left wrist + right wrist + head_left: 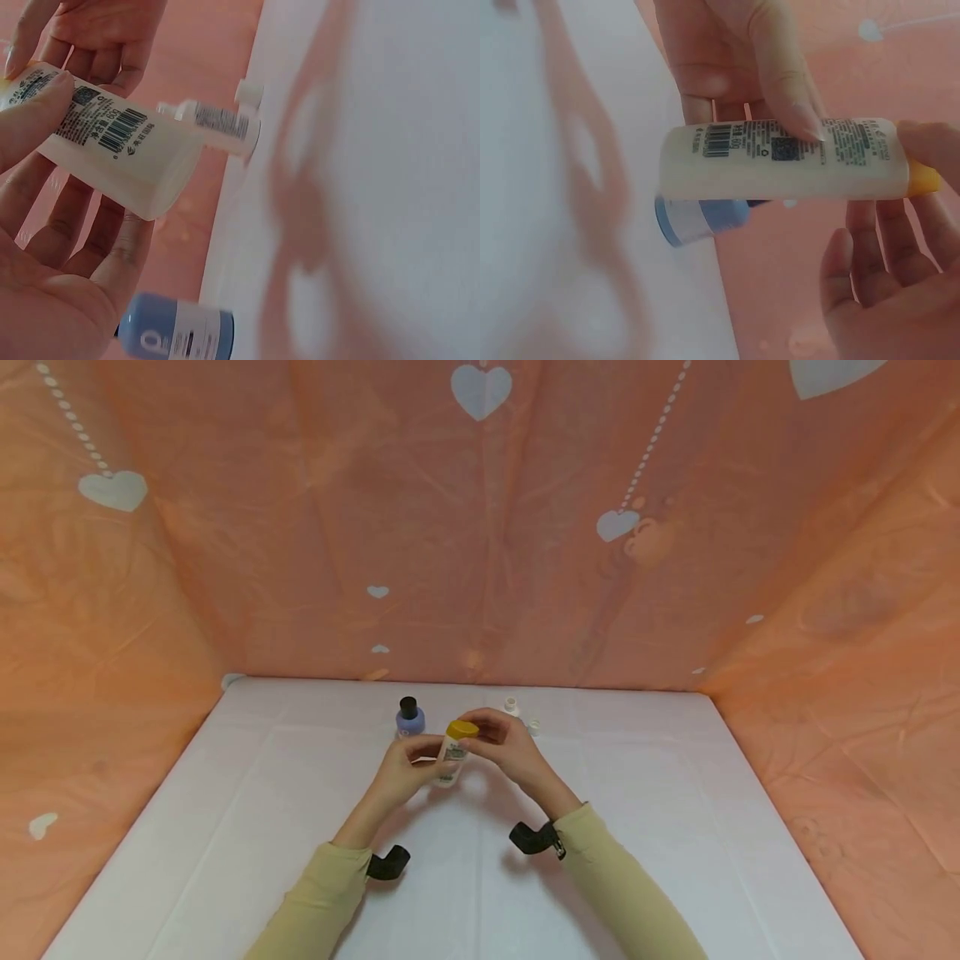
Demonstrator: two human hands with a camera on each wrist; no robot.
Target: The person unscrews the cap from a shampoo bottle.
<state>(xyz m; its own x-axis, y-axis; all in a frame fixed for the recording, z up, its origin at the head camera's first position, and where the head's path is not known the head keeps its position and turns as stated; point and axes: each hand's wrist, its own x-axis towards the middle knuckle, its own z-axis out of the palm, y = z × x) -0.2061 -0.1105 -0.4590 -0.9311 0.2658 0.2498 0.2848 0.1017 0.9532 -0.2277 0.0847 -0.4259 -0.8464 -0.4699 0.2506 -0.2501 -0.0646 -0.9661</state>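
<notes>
A white plastic bottle [450, 760] with a yellow cap [462, 729] is held up above the table, tilted a little. Its printed side, with a barcode and small text, shows in the right wrist view, where the bottle [780, 169] lies across the middle. My left hand [402, 770] grips the body, thumb across the print and fingers behind. At the cap end, my right hand [510, 747] pinches the yellow cap [924, 178] between thumb and fingers. In the left wrist view the cap is mostly cut off by the frame edge.
Behind my left hand stands a blue bottle [410, 721] with a black cap. A small white bottle [512, 706] stands behind my right hand, partly hidden, with a small white cap [533, 727] beside it. Orange cloth with hearts surrounds the white table [645, 827].
</notes>
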